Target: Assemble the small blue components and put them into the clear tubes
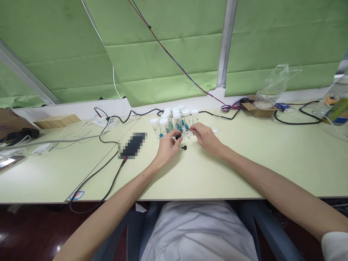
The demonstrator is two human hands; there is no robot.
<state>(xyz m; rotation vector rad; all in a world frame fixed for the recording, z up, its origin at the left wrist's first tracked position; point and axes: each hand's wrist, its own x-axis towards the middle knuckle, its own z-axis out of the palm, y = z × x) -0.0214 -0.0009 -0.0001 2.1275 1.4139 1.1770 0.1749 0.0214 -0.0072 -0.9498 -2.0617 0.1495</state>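
Observation:
Several clear vials with white caps (pixel 174 119) stand in a cluster on the pale green table (pixel 244 163), with blue and black bits inside them. My left hand (pixel 168 145) is just in front of them, its fingers pinched on a small black part (pixel 178 137). Close on the right, my right hand (pixel 205 137) has its fingers closed round a clear vial (pixel 188 133) lying near the cluster. A second small black part (pixel 184 147) lies loose on the table between the two hands. A loose white cap (pixel 215 131) rests to the right of my right hand.
A blurred dark phone (pixel 133 145) with a black cable lies left of my hands. Power strips and cables (pixel 106 121) run along the back edge. A cardboard tray with a plastic bag (pixel 265 103) and a bottle (pixel 335 101) stand at the back right. A box (pixel 57 121) sits at the left.

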